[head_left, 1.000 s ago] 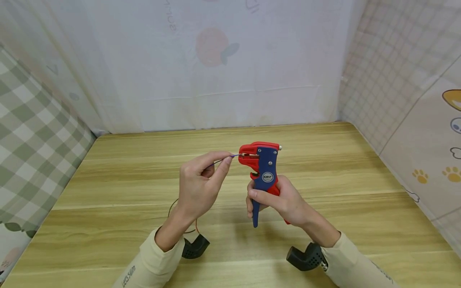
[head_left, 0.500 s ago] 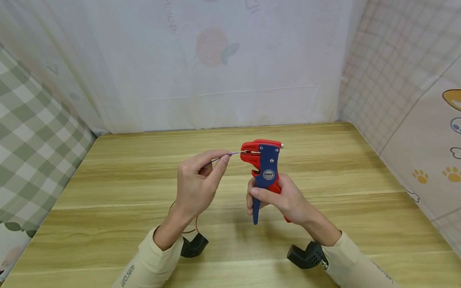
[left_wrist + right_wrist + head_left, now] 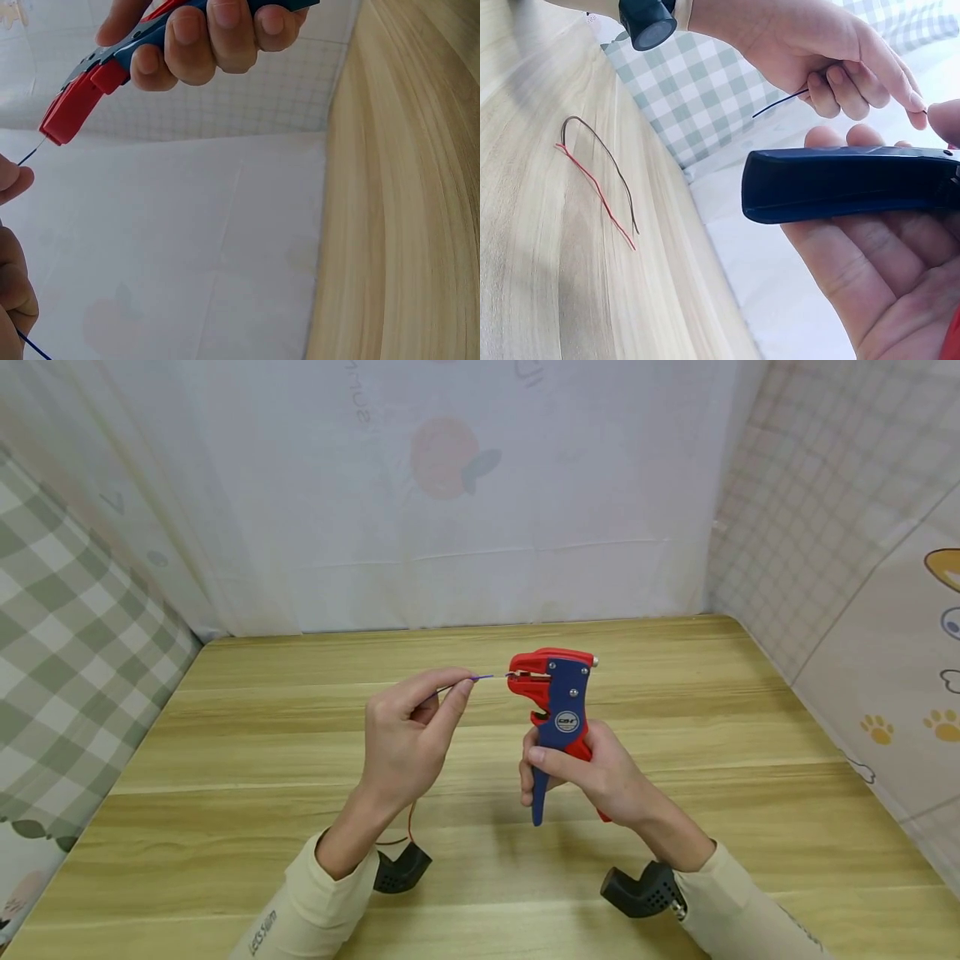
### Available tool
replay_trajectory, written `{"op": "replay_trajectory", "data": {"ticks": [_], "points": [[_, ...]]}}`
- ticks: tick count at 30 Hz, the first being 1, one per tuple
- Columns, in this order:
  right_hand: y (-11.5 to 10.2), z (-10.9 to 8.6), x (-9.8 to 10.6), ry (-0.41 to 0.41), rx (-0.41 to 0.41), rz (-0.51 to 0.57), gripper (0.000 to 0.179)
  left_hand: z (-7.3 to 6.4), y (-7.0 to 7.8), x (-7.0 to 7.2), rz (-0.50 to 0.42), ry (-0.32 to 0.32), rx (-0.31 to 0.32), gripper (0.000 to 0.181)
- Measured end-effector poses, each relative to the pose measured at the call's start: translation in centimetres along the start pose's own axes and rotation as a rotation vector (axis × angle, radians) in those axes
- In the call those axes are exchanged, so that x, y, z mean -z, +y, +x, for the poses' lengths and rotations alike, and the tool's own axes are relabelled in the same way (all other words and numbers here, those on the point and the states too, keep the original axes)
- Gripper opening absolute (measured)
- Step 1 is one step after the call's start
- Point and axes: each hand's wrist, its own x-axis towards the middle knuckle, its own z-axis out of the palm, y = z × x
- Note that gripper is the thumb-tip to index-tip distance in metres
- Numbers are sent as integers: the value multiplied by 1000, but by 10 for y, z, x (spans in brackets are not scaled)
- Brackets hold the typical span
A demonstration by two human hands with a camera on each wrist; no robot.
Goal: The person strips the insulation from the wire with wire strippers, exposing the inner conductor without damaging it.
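My left hand pinches a thin blue wire between thumb and index finger. Its tip points right, toward the red head of the wire stripper. A fine pale bare strand shows beyond the blue insulation and reaches close to the stripper's mouth; contact is too small to judge. The wire's other end sticks out past the curled fingers in the right wrist view. My right hand grips the red and blue wire stripper by its handles, head up, above the table. A small dark bit sits at the stripper's mouth.
A red wire and a dark brown wire lie on the wooden table, partly hidden by the left forearm in the head view. Black cameras hang at both wrists. Cloth curtains stand behind and at the sides.
The stripper has shifted slightly right and up, while my left hand has drawn slightly left. The wire's blue end has come away from the stripper's mouth, and a bare strand now shows.
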Motion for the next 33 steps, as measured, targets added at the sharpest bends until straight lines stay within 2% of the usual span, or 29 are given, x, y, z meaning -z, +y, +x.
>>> {"op": "replay_trajectory", "data": {"ticks": [5,22,33], "points": [[0,0,0,-4,3,3,8,0,-1,0,3,-1,-15,8],[2,-1,-1,-25,112,32,19,0,0,0,8,-3,-40,9],[3,-2,1,-33,111,13,18,0,2,0,3,-4,-47,8]]}}
